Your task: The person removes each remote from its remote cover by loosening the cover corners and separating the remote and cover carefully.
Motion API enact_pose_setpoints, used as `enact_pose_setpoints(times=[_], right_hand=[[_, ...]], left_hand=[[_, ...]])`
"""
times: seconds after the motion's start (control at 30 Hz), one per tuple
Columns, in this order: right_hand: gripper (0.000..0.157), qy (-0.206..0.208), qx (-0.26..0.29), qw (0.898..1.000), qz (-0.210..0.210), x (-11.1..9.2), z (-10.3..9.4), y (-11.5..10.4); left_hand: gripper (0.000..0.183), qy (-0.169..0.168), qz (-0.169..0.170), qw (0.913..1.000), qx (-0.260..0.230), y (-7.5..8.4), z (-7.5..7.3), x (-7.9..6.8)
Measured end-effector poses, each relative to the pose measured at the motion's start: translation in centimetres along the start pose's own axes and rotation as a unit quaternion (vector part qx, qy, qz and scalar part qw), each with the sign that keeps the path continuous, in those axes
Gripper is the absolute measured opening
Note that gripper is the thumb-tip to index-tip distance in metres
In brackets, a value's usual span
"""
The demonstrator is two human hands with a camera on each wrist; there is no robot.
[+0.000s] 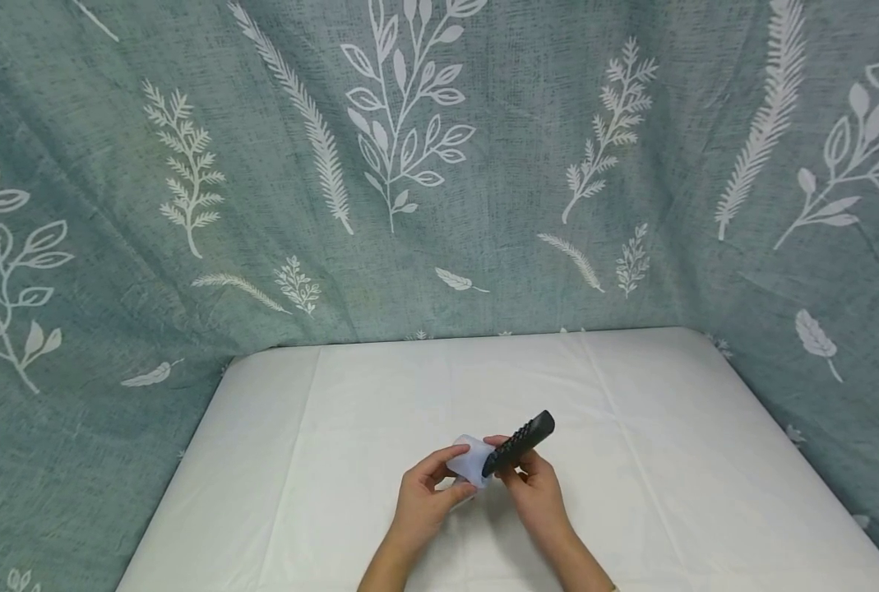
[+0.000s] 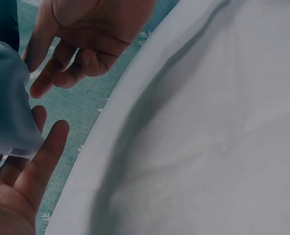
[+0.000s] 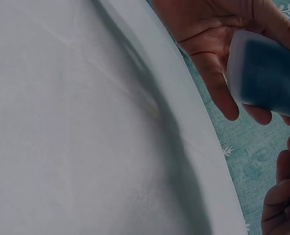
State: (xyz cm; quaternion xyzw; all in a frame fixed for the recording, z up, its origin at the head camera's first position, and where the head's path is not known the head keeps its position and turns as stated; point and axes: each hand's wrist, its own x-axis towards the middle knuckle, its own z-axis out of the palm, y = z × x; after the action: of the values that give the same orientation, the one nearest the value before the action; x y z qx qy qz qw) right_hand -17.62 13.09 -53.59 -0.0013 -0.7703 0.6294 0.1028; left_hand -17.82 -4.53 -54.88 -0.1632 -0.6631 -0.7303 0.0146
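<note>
Here we are, with 2 hands together over the near part of the white table (image 1: 380, 403), and it's all happening between them! Our left hand (image 1: 426, 495) pinches a pale piece (image 1: 469, 460), fingers on its upper edge and thumb low down. Over on the other side, our right hand (image 1: 541, 495) has the black remote (image 1: 522, 441) between fingers and thumb, and what a slant on it: the far end is tipped up and away to the right, the near end right up at the pale piece's right side. Touching it or tucked inside? From here we can't tell.

Down to the left wrist view, and we catch the right hand's other fingers loosely bent, with 2 fingers of the left hand reaching past the pale piece's lower edge. Across to the right wrist view: the pale piece shows a rounded corner and a milky rim around a dark blue middle, our left palm behind it. The right hand is only partly in that shot.

And all around us, green cloth (image 1: 513, 271) hangs behind the table and down both sides, covered in white leaf prints (image 1: 402, 107).
</note>
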Motion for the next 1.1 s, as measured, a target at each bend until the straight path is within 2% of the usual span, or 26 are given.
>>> enact_pose_setpoints(times=[0.13, 0.23, 0.4, 0.47, 0.6, 0.67, 0.77, 0.93, 1.0, 1.1], right_hand=[[0.03, 0.006, -0.012, 1.0, -0.007, -0.1, 0.1, -0.1], [0.029, 0.008, -0.022, 1.0, -0.015, -0.7, 0.0, -1.7], [0.029, 0.009, -0.024, 1.0, -0.01, -0.3, -0.6, -1.0], [0.028, 0.012, -0.014, 1.0, 0.005, 0.2, -1.1, 0.1], [0.027, 0.023, 0.032, 0.999, 0.032, 0.5, -2.4, -0.7], [0.032, 0.025, 0.059, 0.998, 0.026, 0.7, -3.2, -1.2], [0.038, 0.013, 0.079, 0.997, -0.01, 0.9, -4.1, -2.1], [0.039, -0.01, 0.069, 0.996, -0.048, 1.0, -4.7, -3.3], [0.038, -0.012, 0.06, 0.997, -0.043, 1.0, -4.7, -3.5], [0.038, -0.01, 0.046, 0.999, -0.025, 1.0, -4.5, -3.7]], left_hand=[[0.052, 0.005, -0.003, 0.9997, -0.024, -0.2, 0.0, -0.1], [0.053, 0.008, -0.009, 0.9991, -0.04, -0.2, 0.0, -0.2], [0.052, 0.033, -0.024, 0.9983, -0.04, 0.2, 0.0, -0.2], [0.051, 0.05, -0.029, 0.9978, -0.034, 0.3, -0.1, -0.2], [0.049, 0.074, -0.028, 0.9967, -0.02, 0.5, -0.5, -0.1], [0.049, 0.084, -0.027, 0.9961, -0.009, 0.6, -0.7, 0.0], [0.048, 0.093, -0.026, 0.9952, 0.016, 0.8, -1.0, 0.0], [0.049, 0.089, -0.044, 0.9941, 0.043, 1.3, -1.4, 0.0], [0.049, 0.087, -0.051, 0.9937, 0.05, 1.3, -1.5, -0.1], [0.049, 0.091, -0.028, 0.9913, 0.091, 1.2, -1.7, -0.1]])
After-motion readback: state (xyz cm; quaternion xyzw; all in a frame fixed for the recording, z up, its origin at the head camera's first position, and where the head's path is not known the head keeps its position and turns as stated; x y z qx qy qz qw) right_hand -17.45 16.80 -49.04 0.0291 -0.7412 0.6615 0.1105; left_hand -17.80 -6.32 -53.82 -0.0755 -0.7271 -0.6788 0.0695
